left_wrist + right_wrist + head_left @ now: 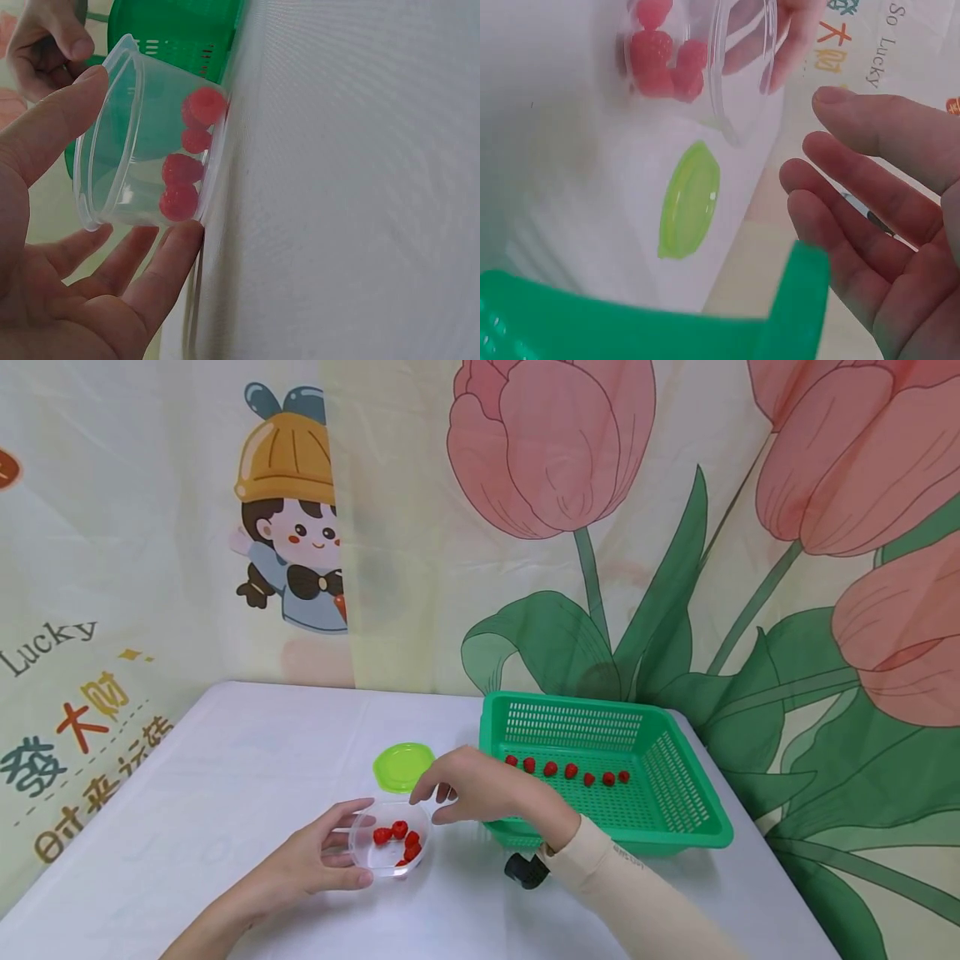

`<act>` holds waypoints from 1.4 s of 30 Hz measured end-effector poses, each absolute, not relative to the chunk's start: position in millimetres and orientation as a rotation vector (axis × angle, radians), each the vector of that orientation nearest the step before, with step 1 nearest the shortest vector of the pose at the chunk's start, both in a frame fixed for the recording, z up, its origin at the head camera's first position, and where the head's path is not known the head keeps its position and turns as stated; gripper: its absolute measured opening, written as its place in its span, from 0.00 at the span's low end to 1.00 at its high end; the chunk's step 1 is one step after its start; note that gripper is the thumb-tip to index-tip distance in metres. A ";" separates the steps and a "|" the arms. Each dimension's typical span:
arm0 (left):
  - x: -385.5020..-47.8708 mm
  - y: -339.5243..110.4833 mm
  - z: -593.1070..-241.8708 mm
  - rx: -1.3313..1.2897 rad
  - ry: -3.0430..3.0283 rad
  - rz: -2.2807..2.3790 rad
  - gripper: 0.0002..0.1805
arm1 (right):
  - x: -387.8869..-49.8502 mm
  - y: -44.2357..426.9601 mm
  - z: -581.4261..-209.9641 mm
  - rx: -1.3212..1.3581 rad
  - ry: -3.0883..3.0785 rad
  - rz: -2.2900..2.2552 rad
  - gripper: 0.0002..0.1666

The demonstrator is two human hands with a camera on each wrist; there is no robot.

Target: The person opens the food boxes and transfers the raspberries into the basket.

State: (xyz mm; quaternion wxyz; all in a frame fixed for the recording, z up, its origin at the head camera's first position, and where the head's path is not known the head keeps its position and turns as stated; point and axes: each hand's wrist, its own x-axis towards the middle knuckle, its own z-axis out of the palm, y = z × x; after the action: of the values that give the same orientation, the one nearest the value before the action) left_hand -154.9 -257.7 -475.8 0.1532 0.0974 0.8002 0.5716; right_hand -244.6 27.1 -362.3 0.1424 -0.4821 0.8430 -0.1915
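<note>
Left hand: my left hand [311, 860], lower centre of the head frame, grips a clear plastic container [384, 857], thumb along the near side and fingers along the far side. The left-wrist view confirms thumb and fingertips on opposite sides of its wall. The base sits at or very near the cloth; I cannot confirm contact.

Contents: five red raspberries [382, 836] are visible on the container floor, most of them toward the right in the head frame.

Right hand: my right hand [476, 783], near the centre of the head frame, holds nothing. Its fingers are loosely bent, with thumb and fingertips apart in the right-wrist view. It is raised just beside the container, at the upper right of its rim. A cream sleeve [600, 877] covers the forearm, and a black object [527, 870] shows beneath the wrist.

Surroundings: a green basket [660, 838] stands right of centre, its side walls slotted. Seven further berries [571, 771] lie inside it in an uneven row, from left to middle. A lime-green lid [404, 767] lies flat on the white tablecloth [247, 760], just above the container in the frame. A printed backdrop [405, 568] with tulips fills the upper frame.
</note>
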 end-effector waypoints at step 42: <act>-154.7 -258.5 -476.4 0.348 2.286 1.670 0.54 | -234.7 1.7 -386.0 -1.325 2.339 -0.438 0.16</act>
State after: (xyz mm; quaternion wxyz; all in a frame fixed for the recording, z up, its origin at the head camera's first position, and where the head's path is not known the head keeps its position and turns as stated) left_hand -154.7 -258.5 -476.4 0.1442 0.1207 0.7931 0.5793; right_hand -234.7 1.7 -386.0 0.2076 -0.4760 0.8400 -0.1573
